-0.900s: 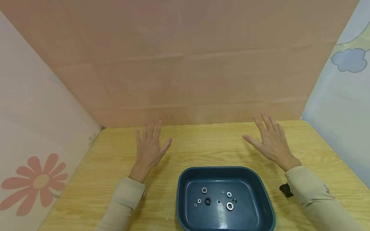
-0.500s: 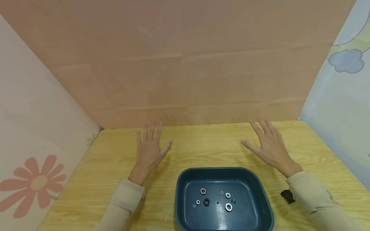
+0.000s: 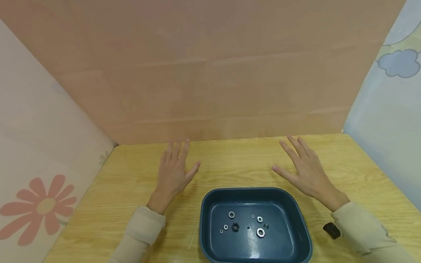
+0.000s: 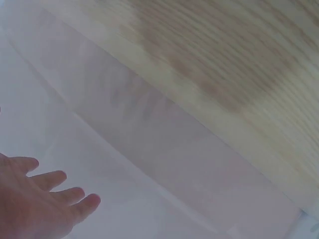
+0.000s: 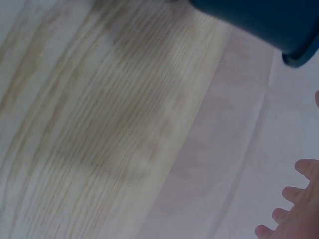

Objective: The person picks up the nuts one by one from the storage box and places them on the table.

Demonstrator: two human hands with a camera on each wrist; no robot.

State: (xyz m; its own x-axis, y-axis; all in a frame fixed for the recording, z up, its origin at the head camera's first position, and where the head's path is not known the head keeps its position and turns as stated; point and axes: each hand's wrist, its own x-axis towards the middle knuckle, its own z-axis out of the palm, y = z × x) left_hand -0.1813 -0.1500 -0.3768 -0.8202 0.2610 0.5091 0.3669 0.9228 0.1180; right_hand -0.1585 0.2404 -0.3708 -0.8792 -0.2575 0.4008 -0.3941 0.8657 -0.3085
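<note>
In the head view my left hand (image 3: 172, 176) hovers above the table with its fingers spread, beyond the left rim of a dark blue tray. On the other side my right hand (image 3: 309, 175) is likewise held in the air, thumb and fingers apart. Neither one holds anything. The tray (image 3: 306, 233) contains several loose metal nuts of different sizes, among them a black nut (image 3: 235, 227) and a large silver nut (image 3: 260, 232). The left wrist view shows the fingers of the left hand (image 4: 40, 199); the right wrist view catches the right hand (image 5: 296, 209) and the tray's side (image 5: 259, 20).
The wooden table (image 3: 236, 160) ends at a brown papered wall (image 3: 210, 91). A patterned panel stands on each side. Beside the right sleeve lies a small black object (image 3: 331, 231), its kind unclear. A thin pale strip (image 3: 193, 235) lies left of the tray.
My left hand has shifted slightly right. The right hand has come a little nearer and lower in view. Both stay spread, and the nuts lie as before.
</note>
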